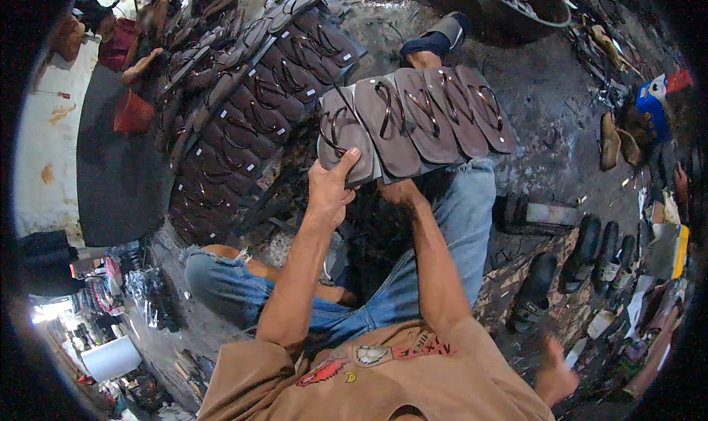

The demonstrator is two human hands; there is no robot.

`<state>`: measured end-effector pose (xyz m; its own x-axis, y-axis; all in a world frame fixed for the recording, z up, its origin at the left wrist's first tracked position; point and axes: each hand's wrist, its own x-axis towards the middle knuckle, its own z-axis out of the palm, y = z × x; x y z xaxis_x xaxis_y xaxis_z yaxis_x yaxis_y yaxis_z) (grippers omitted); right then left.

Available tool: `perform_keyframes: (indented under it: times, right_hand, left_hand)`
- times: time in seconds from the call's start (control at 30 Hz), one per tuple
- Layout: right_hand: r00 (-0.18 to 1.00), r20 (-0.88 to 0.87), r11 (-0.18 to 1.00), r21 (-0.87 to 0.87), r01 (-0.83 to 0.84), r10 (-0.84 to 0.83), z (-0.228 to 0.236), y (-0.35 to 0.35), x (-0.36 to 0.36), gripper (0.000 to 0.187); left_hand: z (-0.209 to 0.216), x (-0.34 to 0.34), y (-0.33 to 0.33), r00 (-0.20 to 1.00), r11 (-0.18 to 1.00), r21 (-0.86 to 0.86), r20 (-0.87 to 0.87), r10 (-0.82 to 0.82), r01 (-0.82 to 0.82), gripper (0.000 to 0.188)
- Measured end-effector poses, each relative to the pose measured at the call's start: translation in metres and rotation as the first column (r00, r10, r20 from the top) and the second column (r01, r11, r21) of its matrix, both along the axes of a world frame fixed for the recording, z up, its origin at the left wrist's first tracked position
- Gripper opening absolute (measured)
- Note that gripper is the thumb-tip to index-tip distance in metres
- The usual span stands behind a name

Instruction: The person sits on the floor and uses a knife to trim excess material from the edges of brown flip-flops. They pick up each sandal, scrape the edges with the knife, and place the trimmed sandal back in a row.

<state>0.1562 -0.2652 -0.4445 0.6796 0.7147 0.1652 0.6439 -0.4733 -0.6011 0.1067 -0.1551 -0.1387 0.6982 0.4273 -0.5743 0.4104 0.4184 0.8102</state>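
Observation:
Several brown thong flip-flops (428,118) lie side by side on a grey sheet, raised over my lap. My left hand (332,185) grips the near left corner, its thumb pressed on the leftmost flip-flop (345,144) and its fingers curled below. That flip-flop sits at a slight angle to the others, its straps bunched on top. At the sheet's near edge, my right hand (400,191) is closed from underneath; its fingertips are hidden beneath the sheet.
Stacked rows of similar flip-flops (243,118) cover the floor on my left. Loose black sandals (535,288) stand on the right. A dark basin (523,8) is at the far right. Another person's arm (141,65) shows at upper left, beside a red container (133,112).

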Motion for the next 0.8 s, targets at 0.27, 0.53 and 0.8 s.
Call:
perform_keyframes:
  times: [0.27,0.53,0.8]
  right_hand:
    - [0.907,-0.312,0.879,0.293,0.376,-0.284,-0.013,0.049,0.008,0.058]
    - [0.44,-0.897,0.845,0.269,0.462,0.045,0.23,0.084,0.002,0.052]
    - [0.79,-0.603,0.735,0.587,0.341,0.115,0.394,-0.014,-0.029,0.027]
  left_hand:
    - [0.017,-0.005,-0.023,0.987,0.987,0.044,0.03,0.155,-0.157,0.038]
    - [0.044,-0.19,0.011,0.984,0.961,0.271,0.179,-0.004,-0.045,0.063]
    - [0.093,-0.176,-0.03,0.958,0.872,0.489,0.257,-0.128,-0.014,0.066]
